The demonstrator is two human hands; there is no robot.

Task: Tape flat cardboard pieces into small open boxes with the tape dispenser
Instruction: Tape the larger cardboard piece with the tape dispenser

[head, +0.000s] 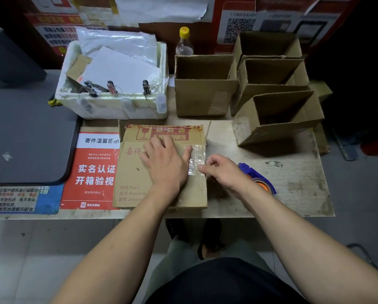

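Presently left hand (165,163) pressing flat, fingers spread, on cardboard piece (139,172); right hand (222,170) pinching tape strip (197,160) at edge. Tape dispenser (257,177) lying behind right hand. Risk: tape wrinkling, cardboard slipping on surface (293,172).

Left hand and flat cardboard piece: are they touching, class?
Touching. The head view shows the left hand lying palm-down on the flat cardboard piece, its fingers spread over the printed surface.
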